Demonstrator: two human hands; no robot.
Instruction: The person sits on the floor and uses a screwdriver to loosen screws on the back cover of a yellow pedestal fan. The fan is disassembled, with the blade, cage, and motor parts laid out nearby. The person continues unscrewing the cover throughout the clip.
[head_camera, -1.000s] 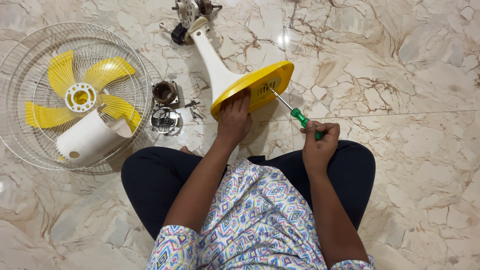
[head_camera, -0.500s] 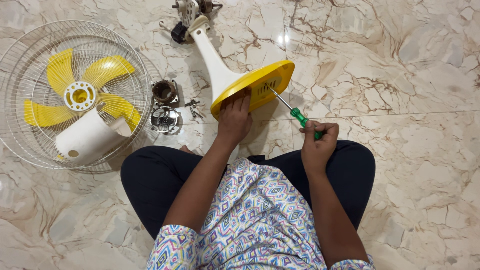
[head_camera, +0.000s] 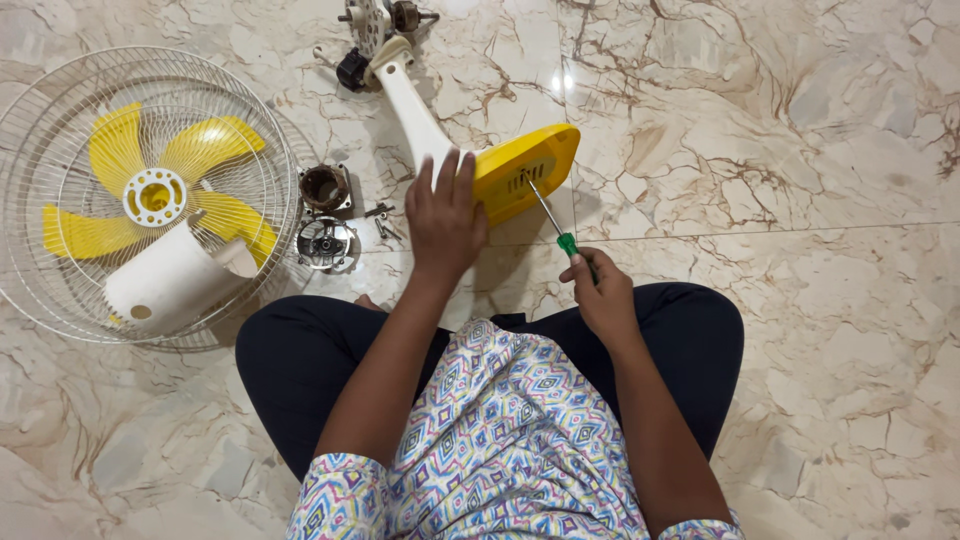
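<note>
Marble floor (head_camera: 800, 150), wire fan guard (head_camera: 60, 200) with yellow blades well left of the yellow fan base (head_camera: 525, 170). Left hand (head_camera: 445, 215) now flat, fingers spread, pressing the base, no longer curled at its edge. Right hand (head_camera: 600, 295) clamped on green screwdriver (head_camera: 552, 220), tip against the base underside. Small metal parts (head_camera: 325, 215) just left.

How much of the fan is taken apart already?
Done: the wire guard with yellow blades, a white cover and small motor parts lie loose on the floor. In hand: the left hand steadies the yellow base; the right hand drives a screwdriver into it. Left: that base.
</note>
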